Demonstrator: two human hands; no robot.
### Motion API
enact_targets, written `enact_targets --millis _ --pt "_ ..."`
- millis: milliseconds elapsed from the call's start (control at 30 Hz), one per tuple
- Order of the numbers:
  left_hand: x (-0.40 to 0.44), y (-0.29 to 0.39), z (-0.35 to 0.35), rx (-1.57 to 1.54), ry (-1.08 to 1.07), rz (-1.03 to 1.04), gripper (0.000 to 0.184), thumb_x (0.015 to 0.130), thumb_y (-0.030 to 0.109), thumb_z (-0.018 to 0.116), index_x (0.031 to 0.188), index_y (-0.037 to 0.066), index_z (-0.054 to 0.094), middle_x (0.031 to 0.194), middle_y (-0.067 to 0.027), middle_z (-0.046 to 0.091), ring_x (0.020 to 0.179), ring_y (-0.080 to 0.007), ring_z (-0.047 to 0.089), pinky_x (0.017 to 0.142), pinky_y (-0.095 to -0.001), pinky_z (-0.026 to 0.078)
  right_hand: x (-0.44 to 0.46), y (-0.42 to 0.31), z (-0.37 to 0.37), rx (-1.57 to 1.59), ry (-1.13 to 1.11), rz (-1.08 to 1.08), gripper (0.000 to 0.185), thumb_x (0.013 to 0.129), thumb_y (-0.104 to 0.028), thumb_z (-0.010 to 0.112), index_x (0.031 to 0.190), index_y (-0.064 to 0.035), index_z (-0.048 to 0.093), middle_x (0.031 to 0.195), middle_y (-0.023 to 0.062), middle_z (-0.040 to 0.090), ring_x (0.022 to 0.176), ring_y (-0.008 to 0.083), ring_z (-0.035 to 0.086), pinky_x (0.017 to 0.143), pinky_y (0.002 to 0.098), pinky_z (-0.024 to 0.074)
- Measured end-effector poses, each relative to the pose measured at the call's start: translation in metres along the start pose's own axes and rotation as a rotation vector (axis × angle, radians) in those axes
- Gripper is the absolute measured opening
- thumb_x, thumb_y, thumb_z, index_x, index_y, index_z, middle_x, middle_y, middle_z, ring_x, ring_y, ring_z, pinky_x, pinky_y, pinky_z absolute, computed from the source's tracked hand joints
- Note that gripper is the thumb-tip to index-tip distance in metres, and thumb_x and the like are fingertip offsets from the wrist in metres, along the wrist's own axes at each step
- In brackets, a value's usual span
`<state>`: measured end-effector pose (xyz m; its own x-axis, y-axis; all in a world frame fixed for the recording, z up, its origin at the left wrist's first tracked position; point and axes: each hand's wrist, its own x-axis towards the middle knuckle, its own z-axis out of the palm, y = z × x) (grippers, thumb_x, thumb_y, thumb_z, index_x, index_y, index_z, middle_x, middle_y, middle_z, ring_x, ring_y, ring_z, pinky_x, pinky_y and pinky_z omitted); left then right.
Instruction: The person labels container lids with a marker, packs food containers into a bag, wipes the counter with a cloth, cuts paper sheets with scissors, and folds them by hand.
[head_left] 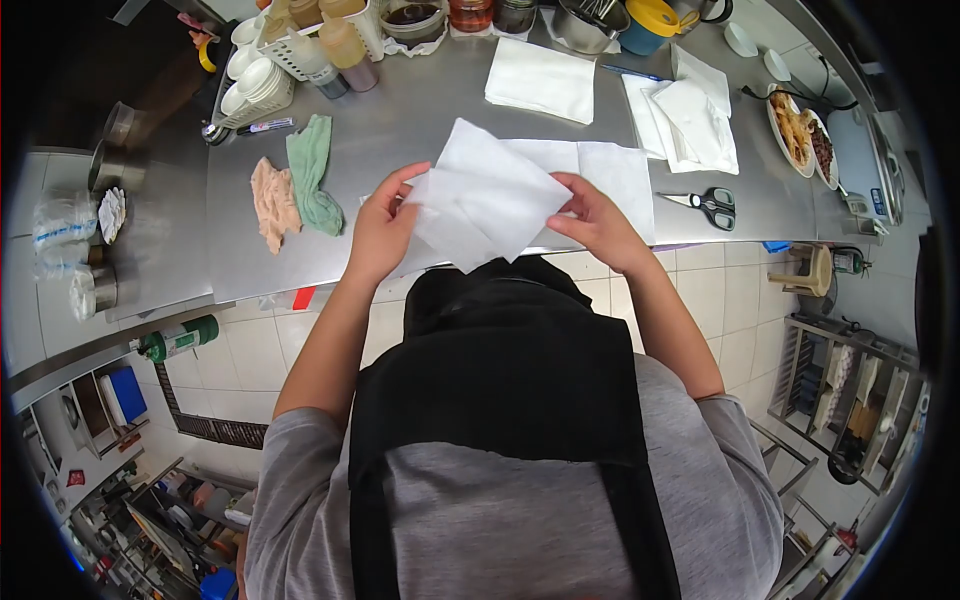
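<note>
Above the near edge of the steel table, my left hand point(388, 222) and my right hand point(602, 222) pinch opposite sides of a thin white paper sheet point(485, 190). It looks folded, with overlapping layers and corners pointing up and down. Behind it, a flat white sheet point(617, 185) lies on the table, partly covered. Right of my right hand rest black-handled scissors point(716, 207), their blades toward me at left. A stack of white sheets point(540, 82) lies farther back. More folded white sheets point(697, 125) sit to its right, with a blue pen point(632, 73) beside them.
Green point(314, 170) and peach cloths point(273, 202) lie left of my hands. Behind them are a marker point(267, 126), a white basket point(262, 105) of cups, and sauce bottles point(348, 55). A metal bowl point(588, 28) stands at the back; plates of food point(792, 132) are far right.
</note>
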<state>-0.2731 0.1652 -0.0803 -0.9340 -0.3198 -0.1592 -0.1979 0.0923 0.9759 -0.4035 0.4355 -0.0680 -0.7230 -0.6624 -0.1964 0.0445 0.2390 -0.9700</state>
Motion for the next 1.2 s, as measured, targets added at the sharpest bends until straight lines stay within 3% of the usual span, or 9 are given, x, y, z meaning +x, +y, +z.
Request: enact_targets --millis 167,367,467,600,800,933,1000,1067,1200 --pt "-0.003 -0.001 0.003 0.208 -0.1 0.044 0.065 0.077 -0.011 0.037 0.135 0.013 0.052 0.106 -0.0082 0.059 0.093 -0.0151 0.056 0.087 -0.0244 0.042 0.025 0.003 -0.007 0.02 0.004 0.289 0.058 0.089 -0.039 0.063 0.129 0.0006 0.05 0.102 0.0082 0.062 0.089 0.0158 0.061 0.078 0.0289 0.0481" --pt "-0.007 -0.031 -0.044 0.302 -0.283 0.18 0.063 0.076 -0.013 0.035 0.131 0.011 0.054 0.115 -0.0108 0.057 0.108 -0.0229 0.054 0.099 -0.028 0.037 0.085 0.012 0.022 -0.53 0.084 0.114 0.056 0.08 -0.038 0.072 0.119 -0.0005 0.055 0.097 0.0173 0.066 0.091 0.0277 0.065 0.079 0.0349 0.0503" --pt "-0.014 -0.038 -0.049 -0.121 -0.001 0.048 0.051 0.077 -0.014 0.043 0.116 0.01 0.064 0.119 -0.0104 0.055 0.099 -0.021 0.057 0.088 -0.0278 0.044 0.099 0.014 0.031 -0.648 0.067 0.154 0.05 0.079 -0.029 0.073 0.116 -0.0014 0.055 0.101 0.0194 0.066 0.094 0.0318 0.065 0.08 0.0372 0.0503" --pt "-0.026 -0.042 -0.041 0.55 0.309 0.51 0.039 0.078 -0.011 0.055 0.112 0.008 0.063 0.115 -0.0075 0.057 0.103 -0.0149 0.056 0.084 -0.0235 0.045 0.101 0.021 0.034 -0.6 0.021 0.096 0.045 0.079 -0.021 0.071 0.117 -0.004 0.054 0.097 0.017 0.065 0.091 0.0313 0.064 0.079 0.0367 0.0498" --pt "-0.032 -0.073 -0.048 -0.079 0.367 0.173 0.028 0.088 -0.008 0.049 0.108 0.006 0.063 0.096 -0.0026 0.061 0.086 -0.0104 0.057 0.075 -0.0204 0.043 0.076 0.012 0.026 -0.312 0.031 -0.01 0.038 0.084 -0.011 0.065 0.12 -0.0114 0.052 0.09 0.0113 0.06 0.083 0.0257 0.061 0.076 0.035 0.0487" --pt "-0.037 -0.073 -0.059 -0.138 0.298 0.086 0.026 0.095 -0.003 0.041 0.106 0.005 0.062 0.093 -0.0024 0.062 0.084 -0.01 0.058 0.074 -0.0209 0.044 0.055 -0.01 0.034 -0.313 0.079 -0.077 0.037 0.087 -0.004 0.059 0.122 -0.0117 0.05 0.098 0.0123 0.06 0.091 0.0251 0.061 0.078 0.0325 0.0488" --pt "-0.041 -0.059 -0.066 -0.202 0.247 -0.253 0.027 0.093 -0.002 0.039 0.105 0.004 0.062 0.096 -0.0045 0.062 0.084 -0.0089 0.058 0.073 -0.0231 0.047 0.042 -0.019 0.039 -0.344 0.137 -0.156 0.036 0.088 -0.002 0.058 0.122 -0.0116 0.051 0.101 0.0124 0.06 0.094 0.0258 0.061 0.079 0.0319 0.0487" --pt "-0.042 -0.05 -0.066 -0.35 0.153 -0.232 0.026 0.094 0.002 0.04 0.106 0.005 0.062 0.097 -0.0046 0.061 0.083 -0.0094 0.058 0.072 -0.024 0.048 0.029 -0.023 0.039 -0.405 0.152 -0.376 0.032 0.088 0.001 0.057 0.118 -0.0102 0.054 0.105 0.013 0.06 0.097 0.0277 0.061 0.082 0.0317 0.0486" --pt "-0.032 -0.039 -0.047 -0.451 0.126 -0.101 0.019 0.091 0.007 0.048 0.106 0.006 0.06 0.1 -0.0038 0.06 0.077 -0.0119 0.057 0.068 -0.0277 0.048 0.005 -0.013 0.014 -0.371 0.144 -0.36 0.026 0.088 0.003 0.055 0.111 -0.0085 0.061 0.106 0.0135 0.06 0.093 0.0285 0.061 0.081 0.0305 0.0481"
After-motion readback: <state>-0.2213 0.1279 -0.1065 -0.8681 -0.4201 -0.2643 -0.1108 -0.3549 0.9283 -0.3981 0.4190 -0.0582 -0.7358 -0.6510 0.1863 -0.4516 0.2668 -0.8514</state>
